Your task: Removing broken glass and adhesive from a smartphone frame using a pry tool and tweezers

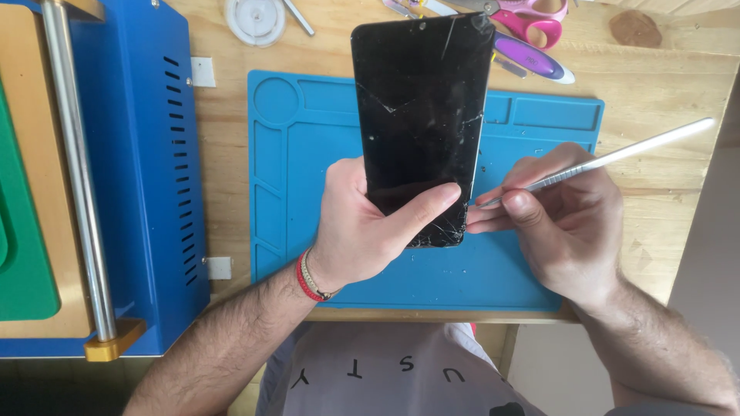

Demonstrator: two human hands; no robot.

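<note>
Looking down from the head camera: a cracked black phone [422, 115] is held upright-ish above a blue work mat [308, 231], tilted slightly, glass side facing the camera. The left hand [362, 223] is clamped on the phone's lower end, thumb laid across the front glass, fingers hidden behind it. Cracks are seen near the top right corner, across the upper middle and densely at the bottom right corner.

The right hand [563, 219] is closed around a thin metal pry tool [609, 160], pinched pen-style between thumb and fingers. The tool's tip is placed at the phone's lower right edge, touching or just beside it; exact contact cannot be told. The handle is angled up and right, over the wooden table [678, 154].

Small white specks are scattered on the mat under the phone. A blue machine [146, 154] with a steel roller bar [73, 169] is seen at the left. Pink-handled scissors [532, 19] and a round white container [255, 19] lie at the table's far edge, well apart from both hands. Red and beige bands [308, 279] are worn on the left wrist.
</note>
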